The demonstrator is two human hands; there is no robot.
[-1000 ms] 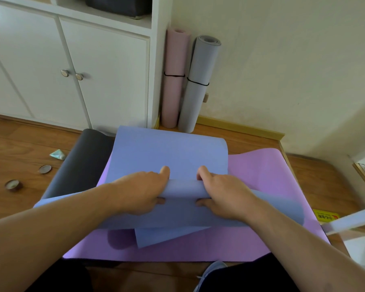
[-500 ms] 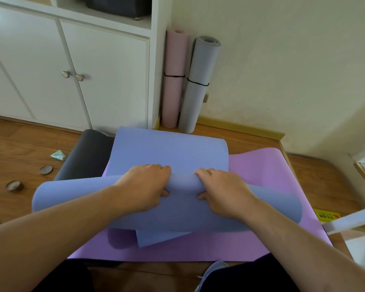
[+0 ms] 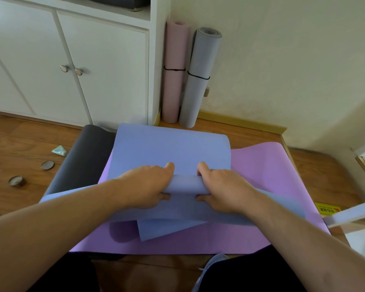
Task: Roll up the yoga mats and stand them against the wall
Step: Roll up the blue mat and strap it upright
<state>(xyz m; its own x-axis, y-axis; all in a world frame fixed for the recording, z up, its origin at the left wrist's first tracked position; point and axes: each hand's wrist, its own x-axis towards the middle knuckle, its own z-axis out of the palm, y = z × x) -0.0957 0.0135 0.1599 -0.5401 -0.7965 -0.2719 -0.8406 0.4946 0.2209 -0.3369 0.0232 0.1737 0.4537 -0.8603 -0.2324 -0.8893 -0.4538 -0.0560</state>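
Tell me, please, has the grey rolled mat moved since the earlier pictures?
No: the grey rolled mat keeps its spot, its foot against the near end of the baseboard.

The soft foam mat with its near end rolled into a loose tube is a flat periwinkle blue, no print on it. Under it lies a plain lilac-purple foam mat, and off to one side a dark charcoal-grey mat. Against the cream plaster wall stand two rolled mats, one dusty pink, one pale grey, each ringed by a thin black band. The panelled cupboard is white with silver round knobs. The plank floor is warm orange-brown wood grain. A small yellow label with red marks lies at the purple mat's edge.
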